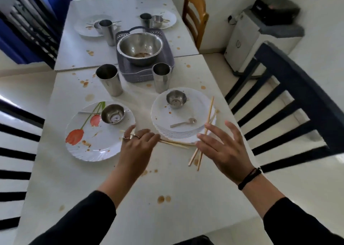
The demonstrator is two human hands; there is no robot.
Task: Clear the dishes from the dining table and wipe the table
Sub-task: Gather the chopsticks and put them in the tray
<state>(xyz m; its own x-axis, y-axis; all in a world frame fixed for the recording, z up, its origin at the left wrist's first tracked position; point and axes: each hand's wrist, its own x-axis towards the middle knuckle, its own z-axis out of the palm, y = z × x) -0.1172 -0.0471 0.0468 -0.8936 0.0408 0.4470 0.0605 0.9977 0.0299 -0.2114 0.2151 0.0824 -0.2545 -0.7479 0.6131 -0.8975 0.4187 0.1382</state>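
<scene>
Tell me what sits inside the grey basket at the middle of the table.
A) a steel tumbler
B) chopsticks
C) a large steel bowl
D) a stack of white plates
C: the large steel bowl alone sits inside the grey basket, with food scraps at its bottom.

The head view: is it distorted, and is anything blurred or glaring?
Head view: the wide angle bends the edges of the table and splays the dark chair; left hand and right hand look slightly soft; light even, shadows faint; steel bowl shows mild reflections only.
</scene>
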